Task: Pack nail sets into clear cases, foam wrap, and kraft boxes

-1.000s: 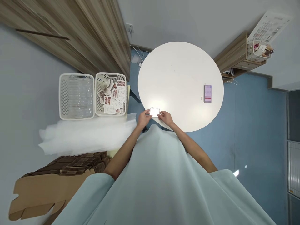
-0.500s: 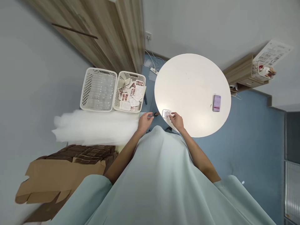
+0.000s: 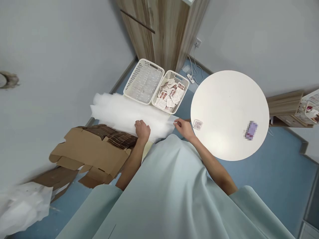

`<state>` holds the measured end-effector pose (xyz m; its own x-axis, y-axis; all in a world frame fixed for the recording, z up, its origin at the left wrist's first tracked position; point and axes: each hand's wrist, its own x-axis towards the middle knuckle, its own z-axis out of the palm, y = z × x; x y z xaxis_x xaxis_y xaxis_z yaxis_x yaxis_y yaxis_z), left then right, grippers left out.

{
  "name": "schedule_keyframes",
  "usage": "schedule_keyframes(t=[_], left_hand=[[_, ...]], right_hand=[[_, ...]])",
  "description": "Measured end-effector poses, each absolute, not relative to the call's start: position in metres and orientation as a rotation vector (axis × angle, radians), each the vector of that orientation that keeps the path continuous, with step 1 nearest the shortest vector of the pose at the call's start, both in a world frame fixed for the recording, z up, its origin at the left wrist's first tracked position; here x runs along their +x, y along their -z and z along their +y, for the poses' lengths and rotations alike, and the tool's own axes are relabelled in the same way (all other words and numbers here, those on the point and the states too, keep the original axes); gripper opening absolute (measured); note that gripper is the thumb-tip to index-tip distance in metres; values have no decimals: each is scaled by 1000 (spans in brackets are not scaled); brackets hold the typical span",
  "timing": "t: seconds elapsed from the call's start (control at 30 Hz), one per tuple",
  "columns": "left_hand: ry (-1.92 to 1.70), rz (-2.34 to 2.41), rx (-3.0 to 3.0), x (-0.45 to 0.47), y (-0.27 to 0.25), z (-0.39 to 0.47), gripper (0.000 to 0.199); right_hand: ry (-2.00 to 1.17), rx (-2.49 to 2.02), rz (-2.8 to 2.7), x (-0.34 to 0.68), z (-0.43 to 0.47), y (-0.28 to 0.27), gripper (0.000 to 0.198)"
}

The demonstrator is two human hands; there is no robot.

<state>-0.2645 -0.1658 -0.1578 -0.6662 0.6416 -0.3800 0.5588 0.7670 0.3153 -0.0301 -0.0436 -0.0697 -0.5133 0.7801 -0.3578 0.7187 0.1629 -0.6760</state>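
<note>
A stack of white, translucent foam sheets (image 3: 119,111) lies in front of me on the left. My left hand (image 3: 143,130) rests on the stack's near side, fingers slightly bent and apart, with nothing gripped. At the right end of the stack my right hand (image 3: 183,128) pinches the edge of a foam sheet between thumb and fingers. Just right of that hand, a small clear plastic box (image 3: 197,124) with reddish-brown contents sits at the left rim of the round white table (image 3: 226,99).
Behind the sheets stand a white basket of clear plastic boxes (image 3: 144,83) and a white basket of printed cards (image 3: 171,94). Flattened brown cardboard (image 3: 92,149) lies at the left. A pixelated purple object (image 3: 251,130) is on the table. A power strip (image 3: 190,78) lies near the cabinet (image 3: 169,30).
The view has turned left. My right hand has let go of the clear plastic box and moved left to the sheet's edge. My left hand has moved left onto the foam sheets.
</note>
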Motion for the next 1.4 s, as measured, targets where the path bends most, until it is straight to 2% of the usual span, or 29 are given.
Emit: schedule_keyframes(t=[0.17,0.33,0.43,0.53,0.67,0.8,0.97,1.07,1.4], left_hand=[[-108,2491,1019,-265,161,-164,37],[-130,2447,1099,-268,164,-173,30],[-161,2425,1124,-267,162,-177,34],[-269,2457,1151,-265,151,-181,36],[-557,2482,1225,-260,120,-189,28],[-778,2431,1317,-247,76,-199,28],[-1004,2328,1374,-223,26,-204,29],[-1058,2253,1436,-208,8,-199,27],[-1161,1909,1669,-113,-7,-146,20]], right_hand=[[-1332,-1405,-2485,-55,-54,59,23],[-1350,-1395,-2556,-60,-62,56,20],[-1369,-1388,-2579,-58,-64,58,20],[-1373,-1356,-2580,-55,-63,60,22],[-1318,-1257,-2502,-55,-53,55,25],[-1358,-1182,-2396,-63,-36,46,40],[-1661,-1361,-2402,-67,-23,44,71],[-1776,-1477,-2317,-55,-25,47,77],[-1417,-1217,-1842,71,-5,13,66]])
